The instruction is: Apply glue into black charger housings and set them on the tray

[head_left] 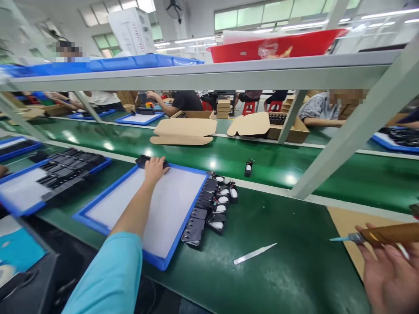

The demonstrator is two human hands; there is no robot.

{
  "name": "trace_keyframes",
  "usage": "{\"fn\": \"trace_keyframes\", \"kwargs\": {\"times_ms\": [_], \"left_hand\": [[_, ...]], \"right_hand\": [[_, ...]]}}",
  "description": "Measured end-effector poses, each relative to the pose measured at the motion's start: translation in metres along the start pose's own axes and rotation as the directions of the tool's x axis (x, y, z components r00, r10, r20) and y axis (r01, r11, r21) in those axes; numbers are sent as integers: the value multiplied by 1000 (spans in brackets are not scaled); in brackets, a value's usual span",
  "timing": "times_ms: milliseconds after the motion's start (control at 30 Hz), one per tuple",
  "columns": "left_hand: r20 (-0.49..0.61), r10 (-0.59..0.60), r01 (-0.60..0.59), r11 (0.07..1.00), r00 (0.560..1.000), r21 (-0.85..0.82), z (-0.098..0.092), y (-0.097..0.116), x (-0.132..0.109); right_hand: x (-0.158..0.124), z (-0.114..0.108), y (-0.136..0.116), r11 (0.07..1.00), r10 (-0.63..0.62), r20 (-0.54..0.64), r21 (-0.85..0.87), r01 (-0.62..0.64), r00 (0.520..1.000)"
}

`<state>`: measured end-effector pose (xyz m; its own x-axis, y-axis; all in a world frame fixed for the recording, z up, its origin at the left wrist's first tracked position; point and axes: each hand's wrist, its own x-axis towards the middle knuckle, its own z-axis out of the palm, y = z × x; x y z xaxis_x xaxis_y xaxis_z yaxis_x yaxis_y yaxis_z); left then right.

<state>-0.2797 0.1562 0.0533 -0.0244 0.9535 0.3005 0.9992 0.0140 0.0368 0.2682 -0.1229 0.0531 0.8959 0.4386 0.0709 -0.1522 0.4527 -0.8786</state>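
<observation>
Two grasps: left hand (pixel 155 170), black part (pixel 142 161) at far edge of tray (pixel 173 203); right hand (pixel 388 268), brown-handled tool (pixel 389 234), held apart, presumably for safety.

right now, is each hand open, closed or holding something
Left hand: over a black casing, grip cannot be told.
Right hand: holding a brown-handled tool with pale-blue tip.

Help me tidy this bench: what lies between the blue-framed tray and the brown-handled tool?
The head view shows black devices beside the tray, then a pale pointed implement on green benchtop, before the brown-handled tool.
</observation>
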Motion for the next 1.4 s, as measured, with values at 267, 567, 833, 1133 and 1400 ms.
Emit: {"fn": "trace_keyframes", "kwargs": {"times_ms": [267, 567, 833, 1133, 1400], "left_hand": [[-119, 34, -48, 992, 992, -117, 4, 47, 23], [418, 613, -378, 767, 671, -519, 2, 269, 61], [390, 553, -375, 814, 737, -444, -31, 293, 37], [283, 775, -531, 604, 565, -594, -109, 262, -170], [377, 805, -358, 555, 458, -751, -74, 261, -261]], "right_hand": [[-9, 7, -9, 992, -51, -10, -115, 50, 999], [-17, -2, -5, 998, 1, 96, -63, 5, 995], [-24, -6, -6, 1000, 21, 212, -17, -18, 977], [-33, 0, -12, 998, -60, 195, 31, 55, 979], [-46, 3, -12, 994, -109, 348, 49, 99, 931]]}}
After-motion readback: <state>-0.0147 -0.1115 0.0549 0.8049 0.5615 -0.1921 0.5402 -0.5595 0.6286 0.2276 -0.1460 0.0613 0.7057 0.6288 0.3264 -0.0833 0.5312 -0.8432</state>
